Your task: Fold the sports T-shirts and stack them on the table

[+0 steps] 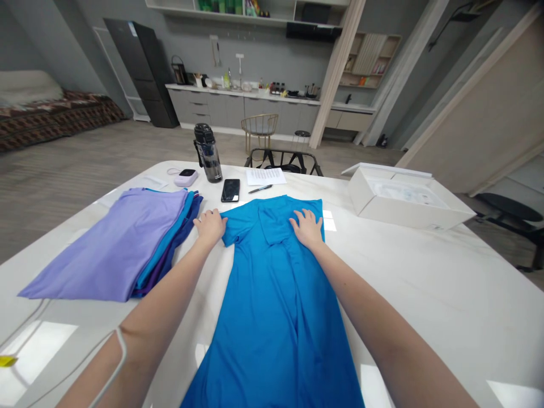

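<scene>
A bright blue shirt [276,294] lies lengthwise on the white table [425,283], its sides folded inward into a long strip. My left hand [210,225] rests at the shirt's far left corner, fingers curled over the folded sleeve edge. My right hand [306,228] lies flat on the shirt's far right part, fingers spread. To the left of my left hand sits a stack of folded shirts [114,243], lilac on top with blue and dark blue beneath.
Beyond the shirt are a black phone [230,190], a pen on a sheet of paper [266,177], a dark water bottle [207,153] and a small lilac device [186,177]. An open white box [403,198] stands at the right. A black chair [283,161] stands behind the table.
</scene>
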Demonstrator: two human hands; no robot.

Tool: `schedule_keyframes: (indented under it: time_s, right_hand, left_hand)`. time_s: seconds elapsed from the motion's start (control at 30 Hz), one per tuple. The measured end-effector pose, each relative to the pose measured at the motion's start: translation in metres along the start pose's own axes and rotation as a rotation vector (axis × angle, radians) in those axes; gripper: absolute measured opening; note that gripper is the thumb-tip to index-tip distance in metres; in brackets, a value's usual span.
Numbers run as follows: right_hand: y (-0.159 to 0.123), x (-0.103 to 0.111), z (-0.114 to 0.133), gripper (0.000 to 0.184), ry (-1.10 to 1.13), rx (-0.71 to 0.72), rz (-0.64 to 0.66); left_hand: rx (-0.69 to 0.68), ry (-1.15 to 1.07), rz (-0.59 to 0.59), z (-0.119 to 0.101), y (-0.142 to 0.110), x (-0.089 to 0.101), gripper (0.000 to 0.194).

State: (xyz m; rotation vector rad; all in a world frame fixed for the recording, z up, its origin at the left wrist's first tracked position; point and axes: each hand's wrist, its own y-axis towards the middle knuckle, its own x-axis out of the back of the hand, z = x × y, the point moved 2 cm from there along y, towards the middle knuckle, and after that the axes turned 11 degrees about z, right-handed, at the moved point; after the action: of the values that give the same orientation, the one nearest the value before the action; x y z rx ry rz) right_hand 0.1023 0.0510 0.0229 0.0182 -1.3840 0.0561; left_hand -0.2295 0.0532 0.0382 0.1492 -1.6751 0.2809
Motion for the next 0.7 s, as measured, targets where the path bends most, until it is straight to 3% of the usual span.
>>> schedule_keyframes:
  time_s: [0.07,0.2,0.3,0.4,0.5,0.6,0.7]
  right_hand:
    - [0.010,0.004,0.017,0.043,0.037,0.082,-0.057]
    - [0.049,0.004,0.066,0.028,0.138,0.267,0.036]
    - [0.083,0.001,0.101,0.035,0.180,0.280,0.097]
    - [0.111,-0.002,0.122,0.047,0.134,0.271,0.144]
    - [0.132,-0.005,0.127,0.033,0.101,0.284,0.174]
    - [0.145,-0.005,0.120,0.023,0.206,0.336,0.154]
    - [0.148,0.004,0.108,0.022,0.383,0.411,0.149]
  left_hand:
    - [-0.007,0.002,0.009,0.008,0.005,0.000,0.043]
    - [-0.017,-0.139,0.074,0.021,0.015,0.002,0.032]
    - [-0.063,-0.392,0.085,0.031,0.018,0.006,0.024]
    - [-0.206,-0.670,-0.015,0.036,0.012,0.009,0.021]
    - [-0.341,-0.957,-0.022,0.033,0.000,0.013,0.024]
    - [-0.440,-1.293,0.153,0.015,-0.011,0.024,0.031]
    - [-0.519,-1.490,0.326,-0.018,-0.022,0.047,0.038]
